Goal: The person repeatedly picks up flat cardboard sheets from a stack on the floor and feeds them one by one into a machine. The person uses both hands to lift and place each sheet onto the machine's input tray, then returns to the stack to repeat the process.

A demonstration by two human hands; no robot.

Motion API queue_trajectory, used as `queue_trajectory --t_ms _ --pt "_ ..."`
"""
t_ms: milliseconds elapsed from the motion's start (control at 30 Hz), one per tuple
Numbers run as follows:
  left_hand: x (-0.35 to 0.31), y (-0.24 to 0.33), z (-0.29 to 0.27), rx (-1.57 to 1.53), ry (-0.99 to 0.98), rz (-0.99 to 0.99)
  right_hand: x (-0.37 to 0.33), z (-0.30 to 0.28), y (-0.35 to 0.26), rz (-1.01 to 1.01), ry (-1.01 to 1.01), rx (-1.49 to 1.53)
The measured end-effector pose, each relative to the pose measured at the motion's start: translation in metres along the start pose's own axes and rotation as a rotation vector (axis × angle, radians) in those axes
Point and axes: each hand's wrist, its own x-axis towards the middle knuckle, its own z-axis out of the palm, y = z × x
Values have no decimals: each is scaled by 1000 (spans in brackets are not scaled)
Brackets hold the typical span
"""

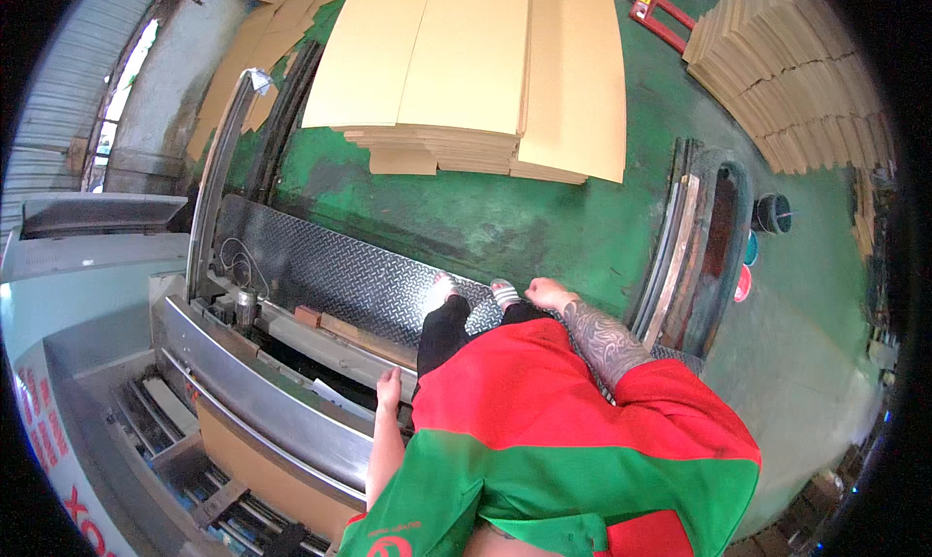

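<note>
My left hand (389, 388) hangs at my left side, just beside the machine's long metal edge (277, 402). Its fingers look curled in, and nothing shows in them. On the other side, my right hand (549, 293) is held out past my hip with the fingers closed in a loose fist, above the edge of the diamond-plate step (354, 275) I stand on. Neither hand touches a thing that I can make out. Ahead lies a large stack of flat brown cardboard sheets (466, 47), apart from both hands.
A cardboard sheet (248, 450) lies within the machine at left, below a metal bar. An upright metal post (216, 183) rises there. At right are a long dark trough-like frame (718, 232), a black bucket (773, 213), more stacked cardboard (786, 71) and a red pallet jack (665, 13).
</note>
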Motion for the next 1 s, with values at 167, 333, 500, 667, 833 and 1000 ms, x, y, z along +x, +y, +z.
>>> queue_trajectory --t_ms 167,333,500,667,833,1000 --pt "51 26 -6 -3 -101 -20 3 2 -29 36 6 56" --pt "112 32 6 -167 -251 24 5 -44 -39 100 114 -72" --pt "187 19 8 -146 -163 71 7 -87 -61 91 208 -66" --pt "231 10 8 195 9 450 33 -102 -88 12 160 -72" --pt "214 67 38 -19 83 168 86 -82 -85 -16 39 -141" --pt "205 122 124 -162 253 230 196 -94 -32 -30 21 -544"
